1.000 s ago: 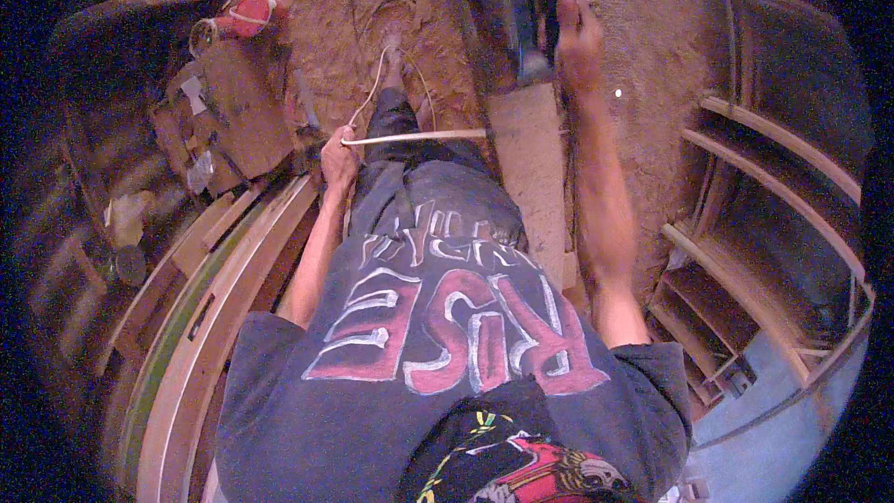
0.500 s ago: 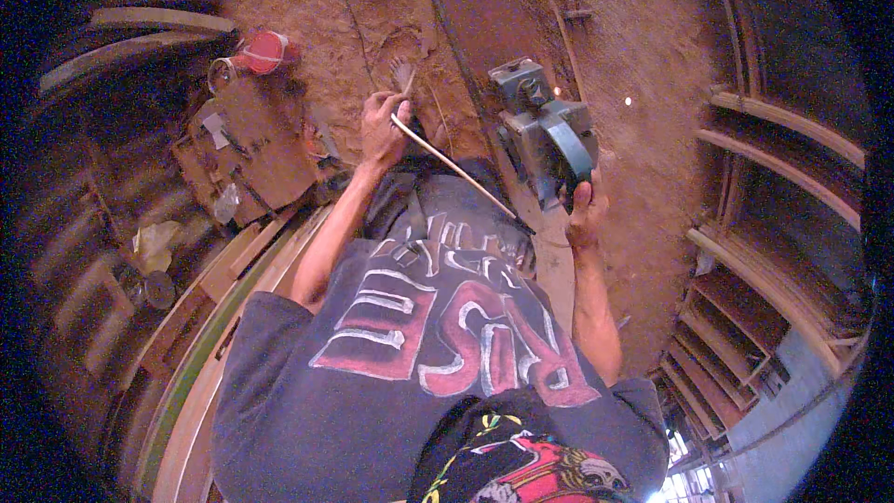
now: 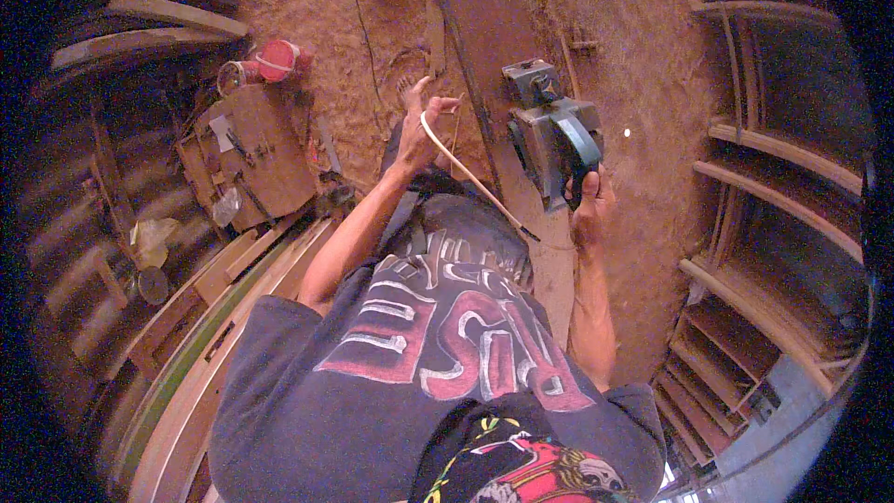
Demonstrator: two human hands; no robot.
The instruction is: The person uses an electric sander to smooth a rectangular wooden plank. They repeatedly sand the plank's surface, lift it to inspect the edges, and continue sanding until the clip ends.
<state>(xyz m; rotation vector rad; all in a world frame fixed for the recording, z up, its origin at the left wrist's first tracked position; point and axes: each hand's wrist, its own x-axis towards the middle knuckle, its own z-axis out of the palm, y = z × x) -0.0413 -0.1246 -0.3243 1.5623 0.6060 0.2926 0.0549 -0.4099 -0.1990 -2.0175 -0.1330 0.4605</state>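
My right hand [image 3: 590, 200] is closed around the rear handle of a dark grey-green power planer [image 3: 554, 135]. The planer rests on a long brown wooden plank [image 3: 484, 14] that runs away from me. A pale cord [image 3: 473, 177] slants from my left hand [image 3: 424, 135] down toward my lap, ending in a dark part near the planer. It bends over my left hand near the thumb, and the hand appears to hold it. One finger points forward, another to the right; the inside of that hand is hidden. My bare foot [image 3: 407, 86] shows just beyond it.
Reddish sawdust [image 3: 643, 251] covers the ground around the plank. At left stand a red bucket [image 3: 279, 61] and a brown board [image 3: 265, 163] with small tools on it. Long timbers [image 3: 200, 363] lie at lower left. Wooden frames [image 3: 782, 144] line the right side.
My left hand has moved right, toward the plank, with the cord, and its fingers have stretched out more. The planer stays in my right hand. The whole view has shifted slightly.
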